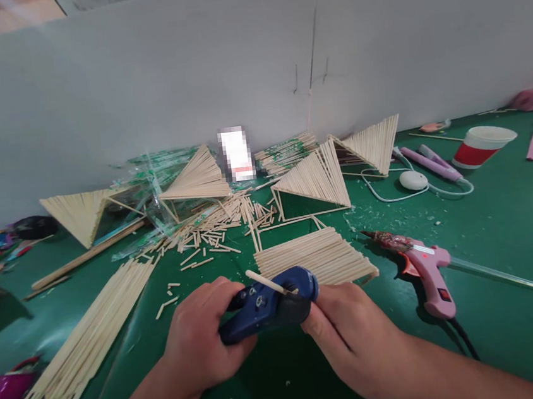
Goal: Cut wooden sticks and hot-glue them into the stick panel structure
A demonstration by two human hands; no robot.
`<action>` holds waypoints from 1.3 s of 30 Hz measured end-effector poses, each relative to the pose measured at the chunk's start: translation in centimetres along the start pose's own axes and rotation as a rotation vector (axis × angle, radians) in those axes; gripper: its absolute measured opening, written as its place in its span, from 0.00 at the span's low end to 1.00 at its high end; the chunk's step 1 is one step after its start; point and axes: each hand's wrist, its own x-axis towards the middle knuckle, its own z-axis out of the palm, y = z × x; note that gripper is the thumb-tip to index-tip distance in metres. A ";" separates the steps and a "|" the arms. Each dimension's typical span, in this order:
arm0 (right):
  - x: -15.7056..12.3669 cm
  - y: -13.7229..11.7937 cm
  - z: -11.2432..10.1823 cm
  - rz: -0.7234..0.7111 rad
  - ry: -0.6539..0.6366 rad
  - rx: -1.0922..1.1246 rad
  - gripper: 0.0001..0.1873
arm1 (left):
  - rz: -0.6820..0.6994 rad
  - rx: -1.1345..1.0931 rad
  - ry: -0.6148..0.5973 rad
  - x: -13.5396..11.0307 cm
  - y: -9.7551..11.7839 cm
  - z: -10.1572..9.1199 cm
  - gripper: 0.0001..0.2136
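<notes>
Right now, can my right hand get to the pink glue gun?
Probably yes: the glue gun lies off to that side, with bare green table between. The right hand is at the blue tool, though, so it would likely have to leave that first.

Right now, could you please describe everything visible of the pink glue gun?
The plastic-looking pink glue gun lies on its side on the green table, its crusted dark nozzle pointing left. It has an orange trigger and a red switch. A clear glue stick extends from its rear, a black cord from its handle. Nobody is touching it.
</notes>
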 end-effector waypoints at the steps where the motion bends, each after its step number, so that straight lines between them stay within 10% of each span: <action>1: 0.0 0.0 0.0 -0.011 0.007 -0.013 0.16 | 0.005 -0.010 0.007 0.1 0.0 0.0 0.14; 39: -0.2 0.0 0.5 -0.127 0.180 -0.378 0.19 | -0.012 -0.031 0.011 -0.3 0.3 0.3 0.16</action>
